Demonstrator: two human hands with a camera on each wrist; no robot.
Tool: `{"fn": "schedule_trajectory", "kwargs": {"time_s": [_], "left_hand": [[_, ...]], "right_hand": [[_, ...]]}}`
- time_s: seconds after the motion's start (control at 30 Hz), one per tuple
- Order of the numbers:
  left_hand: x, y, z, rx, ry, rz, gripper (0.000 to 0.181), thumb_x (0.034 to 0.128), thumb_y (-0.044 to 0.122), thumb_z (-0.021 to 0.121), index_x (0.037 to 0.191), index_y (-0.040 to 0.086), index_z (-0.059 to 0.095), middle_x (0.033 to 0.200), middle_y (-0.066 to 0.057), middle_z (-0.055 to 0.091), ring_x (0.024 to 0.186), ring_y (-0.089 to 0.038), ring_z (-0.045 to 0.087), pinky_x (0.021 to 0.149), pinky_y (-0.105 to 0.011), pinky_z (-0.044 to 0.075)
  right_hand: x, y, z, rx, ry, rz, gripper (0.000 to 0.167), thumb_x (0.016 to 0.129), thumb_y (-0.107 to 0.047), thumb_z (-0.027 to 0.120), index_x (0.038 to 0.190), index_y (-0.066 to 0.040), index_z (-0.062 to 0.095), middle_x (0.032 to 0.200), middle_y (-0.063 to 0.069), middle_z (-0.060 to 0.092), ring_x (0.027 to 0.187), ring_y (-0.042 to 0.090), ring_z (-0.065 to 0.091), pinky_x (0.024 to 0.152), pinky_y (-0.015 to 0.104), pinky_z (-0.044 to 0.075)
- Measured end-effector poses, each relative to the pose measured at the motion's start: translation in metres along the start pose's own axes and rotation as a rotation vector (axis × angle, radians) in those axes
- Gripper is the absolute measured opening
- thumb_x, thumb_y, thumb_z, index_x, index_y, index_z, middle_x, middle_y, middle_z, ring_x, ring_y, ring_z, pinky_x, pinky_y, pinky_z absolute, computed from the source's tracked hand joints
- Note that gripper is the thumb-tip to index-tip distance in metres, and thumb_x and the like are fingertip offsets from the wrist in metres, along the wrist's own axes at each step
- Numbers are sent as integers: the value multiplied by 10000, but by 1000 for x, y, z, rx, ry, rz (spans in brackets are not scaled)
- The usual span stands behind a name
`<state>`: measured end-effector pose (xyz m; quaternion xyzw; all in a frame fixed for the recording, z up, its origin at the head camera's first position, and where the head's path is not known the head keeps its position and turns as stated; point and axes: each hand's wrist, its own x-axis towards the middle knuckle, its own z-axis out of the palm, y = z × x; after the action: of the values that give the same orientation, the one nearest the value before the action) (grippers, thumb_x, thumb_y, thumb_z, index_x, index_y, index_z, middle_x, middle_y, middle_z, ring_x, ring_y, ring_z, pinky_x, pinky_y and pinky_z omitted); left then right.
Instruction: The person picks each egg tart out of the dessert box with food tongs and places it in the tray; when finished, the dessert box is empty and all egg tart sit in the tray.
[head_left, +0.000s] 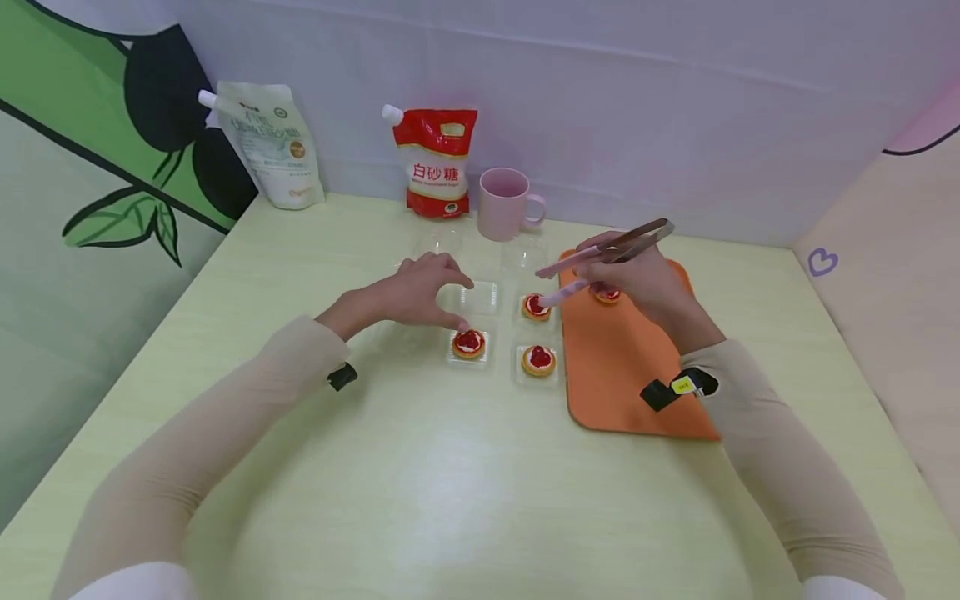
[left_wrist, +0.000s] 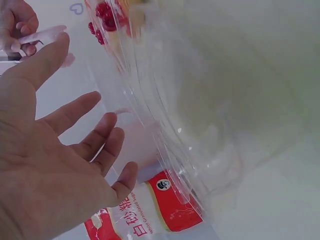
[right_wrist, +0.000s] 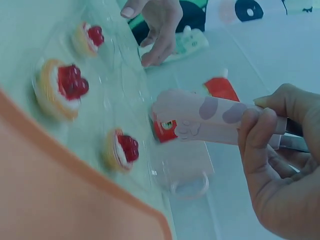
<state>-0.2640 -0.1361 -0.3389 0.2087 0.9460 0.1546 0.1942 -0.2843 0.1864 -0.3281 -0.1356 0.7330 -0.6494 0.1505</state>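
Note:
My left hand hovers over small clear plastic boxes, thumb and fingers spread with nothing between them. Its thumb tip is close to a fruit tart in one box; whether it touches the box cannot be told. An empty clear box lies just beyond. My right hand grips metal tongs with pink paw-shaped tips. The tongs' tips are apart, with no tart between them. Below them sits another tart in a box, and a third tart stands nearer me. One more tart is partly hidden under my right hand.
An orange mat lies under the right arm. At the back stand a pink mug, a red-and-white sugar pouch and a pale pouch against the wall cloth. Clear lids stand up behind the boxes.

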Motion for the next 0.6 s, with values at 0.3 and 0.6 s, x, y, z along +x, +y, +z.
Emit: {"fn": "schedule_trajectory", "kwargs": {"time_s": [0.3, 0.6], "left_hand": [[-20, 5, 18, 79, -43, 5, 790, 759, 483, 836, 1413, 131, 566, 1359, -110, 507, 1286, -298, 415, 1061, -528, 313], [-21, 6, 27, 110, -33, 2, 834, 731, 475, 863, 1414, 107, 559, 1357, -102, 510, 1286, -290, 414, 1068, -538, 310]], "right_hand": [[2, -4, 42, -101, -136, 52, 309, 883, -80, 727, 1176, -8, 657, 908, 21, 751, 666, 157, 634, 628, 267, 536], [10, 4, 76, -119, -188, 35, 283, 844, -4, 710, 1115, 48, 645, 780, 25, 740, 552, 155, 623, 539, 252, 520]]}}
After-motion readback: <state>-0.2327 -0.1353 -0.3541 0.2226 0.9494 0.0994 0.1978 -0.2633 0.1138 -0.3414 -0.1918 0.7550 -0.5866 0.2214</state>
